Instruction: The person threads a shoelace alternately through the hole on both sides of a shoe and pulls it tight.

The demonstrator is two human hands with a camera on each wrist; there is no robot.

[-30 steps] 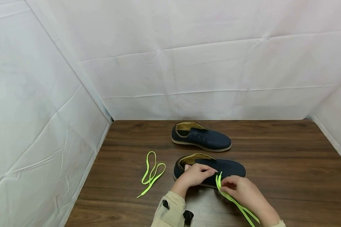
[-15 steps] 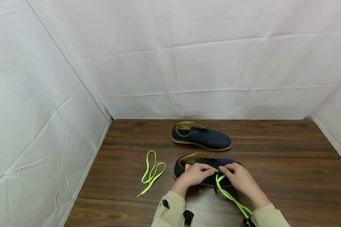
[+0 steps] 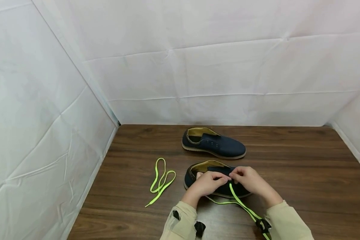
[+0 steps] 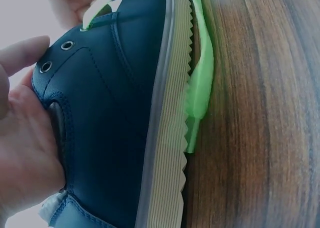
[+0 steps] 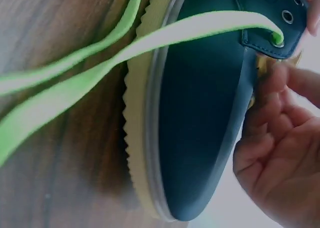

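A navy shoe (image 3: 223, 190) with a tan sole lies side-on at the table's front middle. My left hand (image 3: 208, 184) holds its eyelet flap, fingers at the shoe's opening. A neon-green shoelace (image 3: 243, 206) runs through the eyelet (image 5: 277, 38) nearest the toe; two other eyelets on this flap hold no lace. My right hand (image 3: 252, 181) has thumb and fingertips pinched together at the flap's underside, right by that eyelet; the lace between them is mostly hidden. The lace's other end (image 4: 200, 93) lies beside the sole in the left wrist view.
A second navy shoe (image 3: 220, 145), unlaced, stands behind the first one. Another neon-green lace (image 3: 160, 186) lies looped on the wooden table (image 3: 123, 213) at left. White cloth walls (image 3: 180, 66) stand behind and to the sides.
My right hand has moved up and left to the flap, taking a lace end to the eyelet. The other end has dropped along the sole. My left hand has stayed put.
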